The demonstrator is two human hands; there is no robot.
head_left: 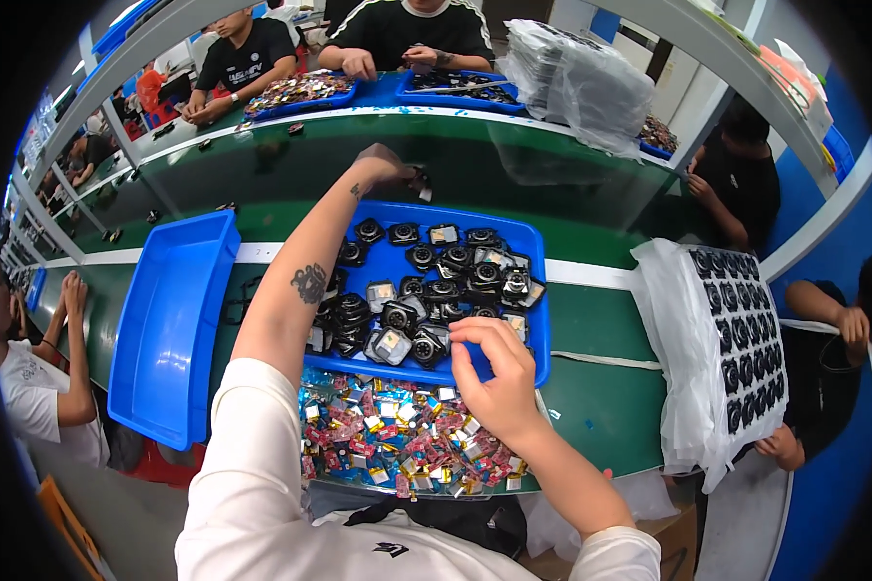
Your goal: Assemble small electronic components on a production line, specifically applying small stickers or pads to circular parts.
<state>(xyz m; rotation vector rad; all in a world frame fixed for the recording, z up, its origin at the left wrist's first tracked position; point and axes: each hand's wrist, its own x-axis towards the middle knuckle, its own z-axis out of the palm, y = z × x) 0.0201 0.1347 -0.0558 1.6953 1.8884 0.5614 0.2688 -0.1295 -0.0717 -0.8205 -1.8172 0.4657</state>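
My left hand [386, 165], smeared by motion, reaches past the far side of the blue tray over the dark green belt. A small dark part with a pale piece [421, 184] is at its fingertips; its exact kind is too blurred to make out. Black watch-like cases with round backs [421, 257], some with silvery rectangular pieces, fill much of the blue tray [545, 339]. My right hand [499, 373] hovers at the tray's near right edge, fingers curled but thumb and forefinger apart, close to the cases. Nothing shows between them.
Small red, white and yellow battery-like parts [407, 436] lie heaped before me. An empty blue tray [170, 329] leans at left. A white-wrapped sheet of black parts [736, 339] stands right. Across the green belt [291, 174], people work beside filled trays [305, 92] and stacked sheets [572, 82].
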